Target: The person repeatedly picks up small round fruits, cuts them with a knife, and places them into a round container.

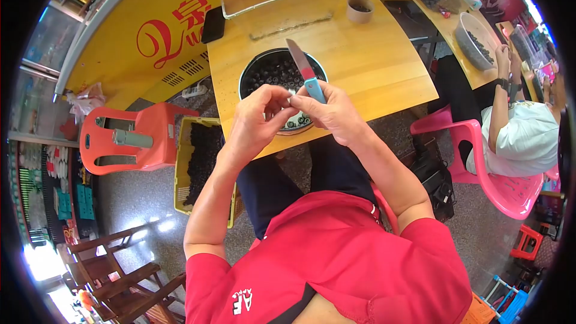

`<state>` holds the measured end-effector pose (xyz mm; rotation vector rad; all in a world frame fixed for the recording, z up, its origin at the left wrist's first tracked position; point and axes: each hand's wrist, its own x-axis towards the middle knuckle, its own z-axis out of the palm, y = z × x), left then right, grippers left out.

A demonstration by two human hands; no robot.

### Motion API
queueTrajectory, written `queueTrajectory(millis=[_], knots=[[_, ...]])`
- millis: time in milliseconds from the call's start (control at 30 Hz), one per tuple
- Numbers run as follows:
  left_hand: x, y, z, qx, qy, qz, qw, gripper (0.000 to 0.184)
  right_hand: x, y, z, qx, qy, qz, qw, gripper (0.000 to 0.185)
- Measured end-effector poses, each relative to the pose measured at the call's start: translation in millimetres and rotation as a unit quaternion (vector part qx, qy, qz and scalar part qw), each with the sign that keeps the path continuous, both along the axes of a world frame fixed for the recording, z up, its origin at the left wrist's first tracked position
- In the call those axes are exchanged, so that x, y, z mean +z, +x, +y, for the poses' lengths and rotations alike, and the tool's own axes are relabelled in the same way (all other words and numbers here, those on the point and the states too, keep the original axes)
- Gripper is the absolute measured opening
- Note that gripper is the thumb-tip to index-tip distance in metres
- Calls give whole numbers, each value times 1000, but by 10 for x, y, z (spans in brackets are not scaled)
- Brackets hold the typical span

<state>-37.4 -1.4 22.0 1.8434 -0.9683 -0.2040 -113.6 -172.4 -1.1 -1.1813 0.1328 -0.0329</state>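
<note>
My right hand (337, 113) is closed around the light blue handle of a knife (298, 60), its blade pointing up and away, reddish near the handle. My left hand (261, 114) is closed in a pinch, its fingertips meeting my right thumb. Between the fingertips shows a small whitish piece (292, 92), too small to name. Both hands are above the near part of a round basin (241, 84) at the table edge. Many small dark, ring-like pieces (273, 72) lie in it, and some paler ones show near its front, partly hidden by my hands.
On the wooden table (384, 54) stand a clear plastic bin (288, 12), a small cup (360, 11) and a dark phone (213, 24). A yellow crate (180, 168) with dark contents is at my left, beside an orange stool (153, 138). Another person (519, 126) sits at right.
</note>
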Motion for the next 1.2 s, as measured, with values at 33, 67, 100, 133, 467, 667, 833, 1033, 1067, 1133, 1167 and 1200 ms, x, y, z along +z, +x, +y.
queueTrajectory(millis=[33, 67, 100, 133, 467, 667, 833, 1033, 1067, 1133, 1167, 1200], knots=[[-64, 7, -1, 7, -15, 9, 1000, 24, -6, -11, -12, 4, 22, 4, 1000, 22], [-122, 12, -3, 14, -30, 19, 999, 21, -17, -17, -22, 8, 43, 8, 999, 21], [-177, -2, -13, 22, -64, 48, 997, 18, -30, -21, -25, 12, 65, 12, 998, 21], [-231, -31, -28, 31, -97, 77, 992, 15, -44, -20, -7, 1, 59, 7, 998, 20], [-392, -152, 13, 11, -245, 299, 922, 15, -17, -43, 20, 15, 80, 9, 997, 19], [-424, -178, 1, 14, -278, 357, 892, 18, -11, -64, 8, -53, -173, -112, 977, 19], [-376, -193, 10, 18, -267, 352, 897, 21, 37, -137, -49, -98, -494, -233, 832, 19], [-359, -204, -4, 11, -274, 334, 902, 19, 56, -165, -96, -102, -568, -241, 781, 19], [-358, -204, -4, 10, -275, 334, 901, 19, 63, -168, -98, -104, -572, -242, 777, 19], [-364, -207, -13, 16, -282, 328, 902, 19, 64, -170, -110, -108, -582, -244, 768, 18], [-366, -209, -16, 19, -285, 324, 902, 19, 60, -167, -116, -109, -588, -245, 763, 18], [-365, -212, -19, 20, -287, 315, 904, 18, 57, -163, -121, -110, -594, -247, 757, 18]])
